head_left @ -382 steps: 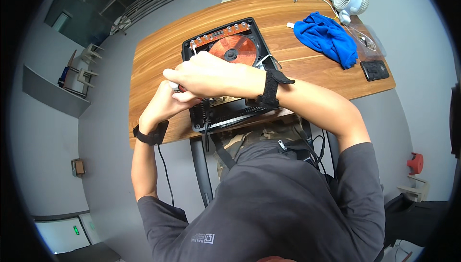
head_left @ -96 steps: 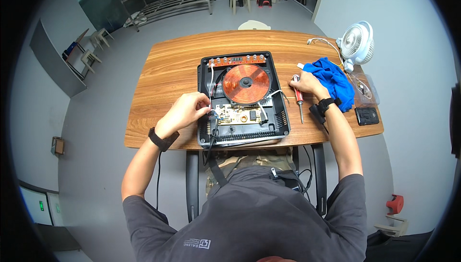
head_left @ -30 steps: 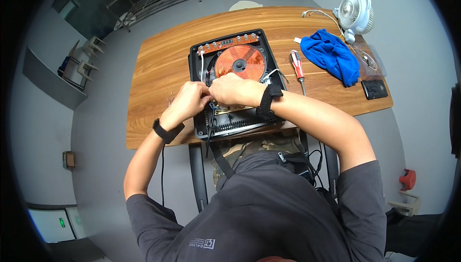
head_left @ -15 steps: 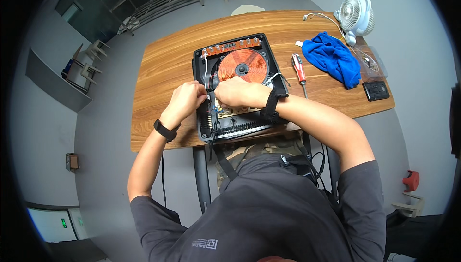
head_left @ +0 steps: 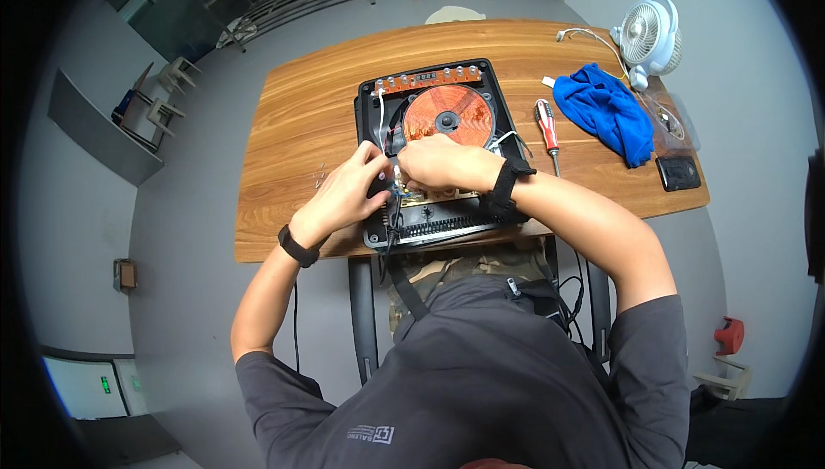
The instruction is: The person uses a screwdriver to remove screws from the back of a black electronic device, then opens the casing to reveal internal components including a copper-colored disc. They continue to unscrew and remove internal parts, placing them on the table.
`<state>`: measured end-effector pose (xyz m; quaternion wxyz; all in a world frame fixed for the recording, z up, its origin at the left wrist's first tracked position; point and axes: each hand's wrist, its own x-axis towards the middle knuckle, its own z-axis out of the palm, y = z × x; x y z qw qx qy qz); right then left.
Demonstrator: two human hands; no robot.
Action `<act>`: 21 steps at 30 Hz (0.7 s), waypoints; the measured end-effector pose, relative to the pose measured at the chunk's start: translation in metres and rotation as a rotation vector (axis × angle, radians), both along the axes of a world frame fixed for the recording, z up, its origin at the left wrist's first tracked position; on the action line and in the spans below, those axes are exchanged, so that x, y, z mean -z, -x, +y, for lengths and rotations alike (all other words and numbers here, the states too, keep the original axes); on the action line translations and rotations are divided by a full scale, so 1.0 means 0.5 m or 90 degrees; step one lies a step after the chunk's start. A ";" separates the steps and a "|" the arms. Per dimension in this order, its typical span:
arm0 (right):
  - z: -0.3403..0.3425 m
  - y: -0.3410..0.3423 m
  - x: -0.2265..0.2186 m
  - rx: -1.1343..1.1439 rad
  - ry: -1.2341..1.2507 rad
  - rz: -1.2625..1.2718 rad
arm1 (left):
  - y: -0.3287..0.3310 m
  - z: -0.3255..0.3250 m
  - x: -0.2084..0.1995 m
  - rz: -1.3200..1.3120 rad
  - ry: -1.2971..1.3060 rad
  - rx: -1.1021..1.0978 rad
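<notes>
An opened induction cooker (head_left: 371, 227) lies on the wooden table in front of me, its round copper coil (head_left: 421, 112) exposed in the black housing. My left hand (head_left: 344, 194) is at the housing's left edge, thumb and fingers apart, with no object visible between them. My right hand (head_left: 443, 164) reaches over the coil's near side, fingers curled down beside a small white connector (head_left: 397, 173); what they grip is hidden. A white cable (head_left: 381, 125) runs from the orange control board (head_left: 434, 79) down toward my hands. Below them the circuit board (head_left: 417, 197) shows partly.
Small screws (head_left: 320, 174) lie left of the cooker on the table (head_left: 292, 117). To the right are a red-handled screwdriver (head_left: 547, 130), a blue cloth (head_left: 606, 112), a black flat box-like object (head_left: 679, 173) and a white fan (head_left: 649, 35). A dark cord (head_left: 388, 250) hangs over the near edge.
My left hand's thumb and fingers have spread from a pinch near the white cable's lower end. My right hand stays almost in place over the cooker. The view has shifted slightly.
</notes>
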<state>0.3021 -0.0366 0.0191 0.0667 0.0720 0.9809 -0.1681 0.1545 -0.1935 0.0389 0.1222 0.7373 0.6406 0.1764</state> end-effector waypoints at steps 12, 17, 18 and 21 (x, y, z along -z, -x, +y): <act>0.002 0.004 0.009 0.000 -0.003 0.014 | 0.007 0.024 0.031 0.091 -0.007 -0.014; -0.010 0.005 -0.009 0.004 -0.025 -0.005 | 0.014 0.039 0.031 0.046 0.012 -0.063; -0.013 0.006 -0.011 0.003 -0.030 -0.002 | 0.014 0.041 0.031 0.036 0.022 -0.072; -0.017 0.005 -0.020 0.003 -0.034 -0.004 | 0.008 0.035 0.036 0.045 -0.002 -0.042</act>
